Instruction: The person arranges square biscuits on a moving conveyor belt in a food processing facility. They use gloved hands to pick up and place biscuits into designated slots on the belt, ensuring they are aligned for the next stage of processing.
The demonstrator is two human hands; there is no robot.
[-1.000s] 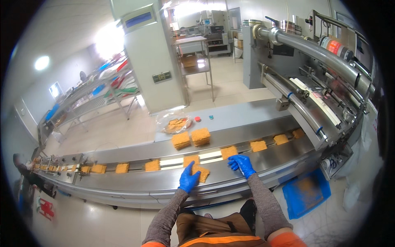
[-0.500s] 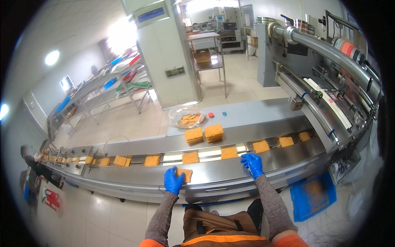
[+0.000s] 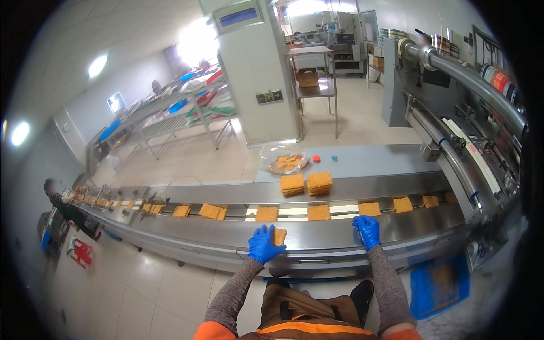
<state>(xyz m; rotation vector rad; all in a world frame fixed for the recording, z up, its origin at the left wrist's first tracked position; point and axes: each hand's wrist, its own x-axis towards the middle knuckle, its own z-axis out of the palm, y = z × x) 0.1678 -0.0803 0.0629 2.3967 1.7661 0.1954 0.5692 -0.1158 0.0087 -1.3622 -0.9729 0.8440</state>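
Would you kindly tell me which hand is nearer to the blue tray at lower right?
Right: the right hand is up and to the left of the blue tray in the picture; the left hand is farther left, holding a golden slab.

a food factory — steel conveyor (image 3: 334, 233) bearing orange squares (image 3: 318, 213), roller machine (image 3: 396, 85) beside it.

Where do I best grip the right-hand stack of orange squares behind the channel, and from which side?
Probably by the near and far edges of the right-hand stack, the right hand coming from above and the right. It stands upright, its left side close beside the left-hand stack; no stack stands on its right. It is layered, so spanning its height seems safer.
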